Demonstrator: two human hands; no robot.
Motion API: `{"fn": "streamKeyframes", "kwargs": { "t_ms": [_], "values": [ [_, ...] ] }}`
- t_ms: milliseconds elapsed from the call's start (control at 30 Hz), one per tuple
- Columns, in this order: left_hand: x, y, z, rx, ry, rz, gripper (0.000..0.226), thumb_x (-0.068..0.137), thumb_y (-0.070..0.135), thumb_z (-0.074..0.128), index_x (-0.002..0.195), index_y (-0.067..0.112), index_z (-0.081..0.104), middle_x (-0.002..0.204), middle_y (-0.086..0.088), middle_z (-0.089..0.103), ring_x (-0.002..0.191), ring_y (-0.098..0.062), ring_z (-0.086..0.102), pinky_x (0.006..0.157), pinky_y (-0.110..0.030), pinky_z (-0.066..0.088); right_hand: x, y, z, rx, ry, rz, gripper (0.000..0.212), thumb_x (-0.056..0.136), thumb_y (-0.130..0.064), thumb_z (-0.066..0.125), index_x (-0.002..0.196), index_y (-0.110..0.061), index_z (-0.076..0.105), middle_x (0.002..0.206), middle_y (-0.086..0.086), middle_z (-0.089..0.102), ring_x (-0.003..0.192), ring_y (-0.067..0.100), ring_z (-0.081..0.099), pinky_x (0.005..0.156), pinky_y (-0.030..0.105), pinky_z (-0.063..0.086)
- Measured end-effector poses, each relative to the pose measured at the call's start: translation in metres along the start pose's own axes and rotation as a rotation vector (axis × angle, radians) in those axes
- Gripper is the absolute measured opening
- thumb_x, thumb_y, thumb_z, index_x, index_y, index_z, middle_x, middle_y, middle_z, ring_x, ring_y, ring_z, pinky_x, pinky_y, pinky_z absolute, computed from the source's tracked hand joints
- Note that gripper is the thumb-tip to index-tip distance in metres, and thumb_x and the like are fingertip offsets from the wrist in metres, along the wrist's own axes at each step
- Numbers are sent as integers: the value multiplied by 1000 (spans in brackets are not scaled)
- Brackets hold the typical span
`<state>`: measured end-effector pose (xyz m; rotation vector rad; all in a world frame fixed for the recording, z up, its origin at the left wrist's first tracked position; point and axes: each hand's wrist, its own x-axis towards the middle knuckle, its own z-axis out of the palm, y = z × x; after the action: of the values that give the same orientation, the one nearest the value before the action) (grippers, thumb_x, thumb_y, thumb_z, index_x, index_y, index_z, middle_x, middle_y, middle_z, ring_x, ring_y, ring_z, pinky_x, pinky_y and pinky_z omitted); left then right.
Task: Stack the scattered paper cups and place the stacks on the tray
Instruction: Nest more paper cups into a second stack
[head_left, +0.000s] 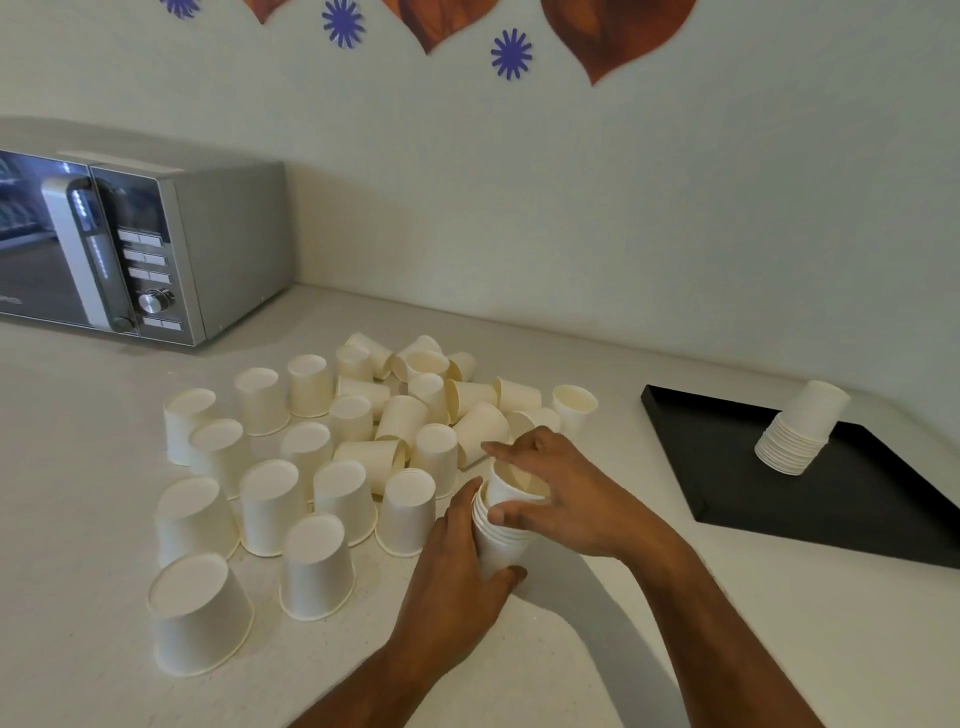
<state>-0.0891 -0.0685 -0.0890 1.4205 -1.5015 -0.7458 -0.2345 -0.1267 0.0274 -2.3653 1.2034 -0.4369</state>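
Several cream paper cups (322, 467) lie scattered on the counter, most upside down, some on their sides. My left hand (457, 577) grips a short upright stack of cups (501, 543) round its lower part. My right hand (556, 488) holds the topmost cup (511, 486) at its rim, partly seated in that stack. A black tray (727, 467) sits to the right. An inverted stack of cups (800, 428) stands on the tray's far side.
A silver microwave (130, 249) stands at the back left against the wall. The counter (597, 649) runs to the wall behind; bare counter shows in front of the tray and near my arms.
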Motion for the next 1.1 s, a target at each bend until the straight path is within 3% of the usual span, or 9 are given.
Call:
{"fn": "streamKeyframes", "kwargs": {
  "t_ms": [100,167,267,433,700,800,933,1000,1100],
  "values": [
    [-6,-4,-2,30,65,-16,90,74,32,86,136,60,26,134,38,45,127,4,48,104,-9,35,1,-5,13,41,-92,2,87,64,-97,40,142,-61,29,121,-50,22,116,-22,26,103,18,22],
    [-8,-5,-4,10,67,-21,90,71,32,87,134,60,28,133,37,47,126,5,49,103,-11,37,1,-8,20,129,-108,12,88,66,-97,35,142,-54,39,121,-53,25,115,-27,28,103,14,22],
    [-12,-5,-9,19,36,-31,96,69,40,86,132,70,20,133,43,43,122,17,44,99,-4,35,10,-18,23,204,26,51,85,62,-99,38,127,-48,57,116,-49,42,110,-24,41,96,16,34],
    [-20,-4,-14,33,5,-33,99,72,43,84,121,81,8,122,55,35,107,33,40,82,10,29,38,-44,37,-34,72,46,78,67,-84,54,133,-41,53,136,-17,53,118,6,54,93,30,46],
    [-33,-3,-26,36,-37,-58,89,77,46,81,136,60,17,144,31,43,130,2,48,111,-20,41,64,-73,52,-217,-58,61,70,74,-67,70,131,-28,55,125,-7,63,104,16,61,77,32,48],
    [-33,-6,-26,27,-44,-89,85,78,47,81,138,55,21,143,30,43,129,0,49,107,-13,39,63,-75,53,-227,-60,52,53,77,-61,70,118,-29,59,111,-9,66,91,12,60,68,28,45],
    [-31,-5,-28,38,-18,-85,89,74,51,83,125,74,14,124,55,34,112,23,44,79,11,30,56,-64,38,-144,2,98,52,76,-57,69,119,-32,55,109,-13,61,88,8,58,63,25,41],
    [-30,-5,-27,41,6,-51,95,70,50,86,126,76,14,122,60,34,109,32,40,77,11,30,51,-55,28,-49,69,130,50,75,-52,72,116,-33,53,107,-14,59,88,7,58,64,25,43],
    [-28,-4,-25,50,49,-44,91,68,49,88,133,64,26,127,51,43,114,23,46,88,0,39,37,-42,19,128,143,151,46,74,-47,74,109,-38,47,104,-20,55,89,4,58,66,22,48]
  ]
}}
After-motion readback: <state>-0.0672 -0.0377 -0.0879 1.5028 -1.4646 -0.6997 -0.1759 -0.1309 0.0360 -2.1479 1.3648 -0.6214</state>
